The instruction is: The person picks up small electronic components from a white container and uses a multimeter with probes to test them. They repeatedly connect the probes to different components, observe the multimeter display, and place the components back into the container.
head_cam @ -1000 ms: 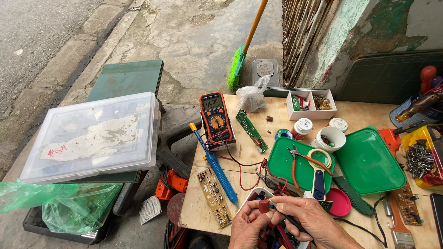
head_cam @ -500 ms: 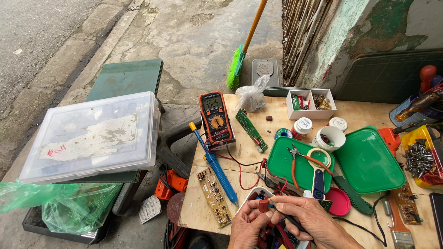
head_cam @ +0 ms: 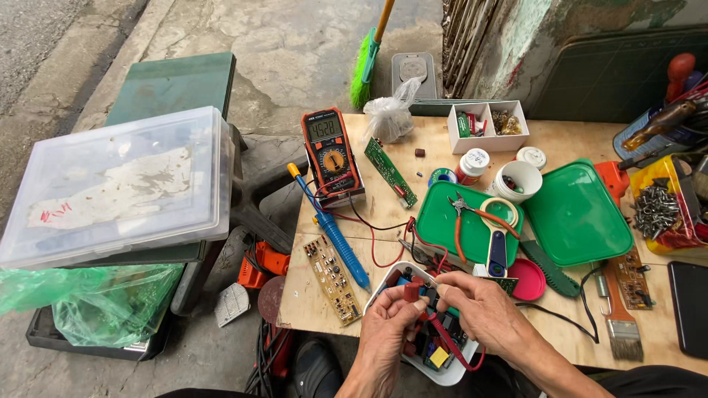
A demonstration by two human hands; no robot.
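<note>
- Left hand [head_cam: 387, 320] pinches small dark-red component [head_cam: 411, 292], same as a second ago.
- Right hand [head_cam: 479, 306] grips probe tip [head_cam: 436, 281], now touching it; near surface [head_cam: 575, 324] front edge.

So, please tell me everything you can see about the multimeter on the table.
The multimeter is a handheld digital meter with a dark body in an orange-red rubbery sleeve. It has a grey screen at the top showing digits, a round yellow dial in the middle, and sockets at the bottom. It lies face up near the back left edge of the wooden table, slightly tilted. Red and black leads run from its lower end toward the person's hands. A blue desoldering pump lies beside it.
</note>
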